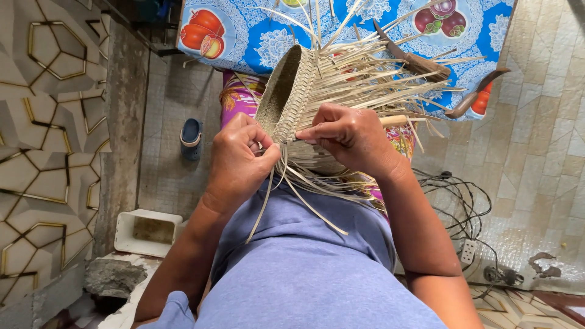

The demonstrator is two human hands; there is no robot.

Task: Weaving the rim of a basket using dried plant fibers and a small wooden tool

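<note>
Your hands work a half-woven straw basket held over your lap

Your left hand (237, 159) pinches loose straw strips (304, 201) at the rim of the woven basket (286, 91); your right hand (350, 137) grips the braided edge just beside it, with a blue fruit-print cloth (256, 30) beyond

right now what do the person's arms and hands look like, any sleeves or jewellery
Both forearms are bare down to the hands. The left hand and right hand wear no gloves, and no rings, bracelets or watch show on the visible sides. The fingers have short, plain nails. A short sleeve of the grey-blue shirt shows at the left upper arm; the right sleeve is out of view.
</note>
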